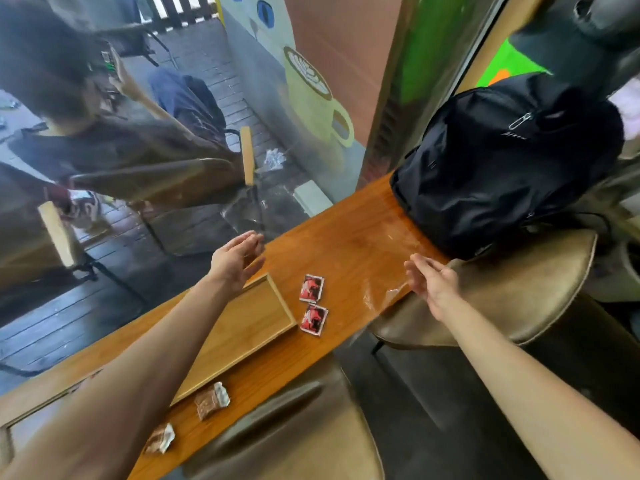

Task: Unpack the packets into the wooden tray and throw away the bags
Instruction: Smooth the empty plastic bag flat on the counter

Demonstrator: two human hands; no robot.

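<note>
Hands spread above tabletop [360, 237]: left [235, 261], right [433, 282], gripping nothing. Tray [242, 327] beside two red packets [311, 288]; clear bag [381, 296] near right.

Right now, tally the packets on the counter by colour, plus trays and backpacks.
Red packets: 2, one and one
Brown packets: 2, one and one
Wooden tray: 1
Black backpack: 1
Total: 6

Soft daylight, window reflections, wide-angle edge bending, slight blur
</note>
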